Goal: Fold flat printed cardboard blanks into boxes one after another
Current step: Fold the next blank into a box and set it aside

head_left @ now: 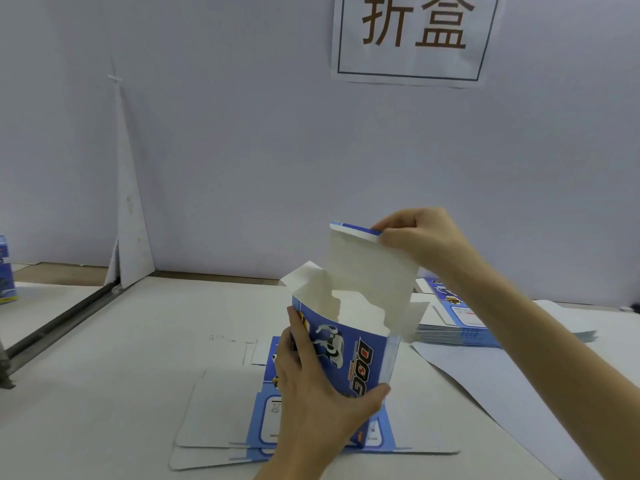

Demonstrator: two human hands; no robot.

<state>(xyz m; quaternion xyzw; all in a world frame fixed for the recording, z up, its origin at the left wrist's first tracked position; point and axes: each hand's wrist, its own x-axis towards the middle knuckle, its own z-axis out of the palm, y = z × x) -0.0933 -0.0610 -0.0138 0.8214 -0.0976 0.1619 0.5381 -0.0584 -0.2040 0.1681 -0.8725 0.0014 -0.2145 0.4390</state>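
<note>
Box (349, 348) gripped in left hand (318, 407); right hand (419, 237) pinches top flap (367, 268).

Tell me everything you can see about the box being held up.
The half-folded box is thin cardboard, printed blue outside with a white robot dog and DOG lettering, and plain white inside. It is opened into a tube and held tilted above flat blanks on the table. Its top is open, with a tall lid flap standing up. The left hand grips the body; the right hand pinches the flap's blue-edged tip.
</note>
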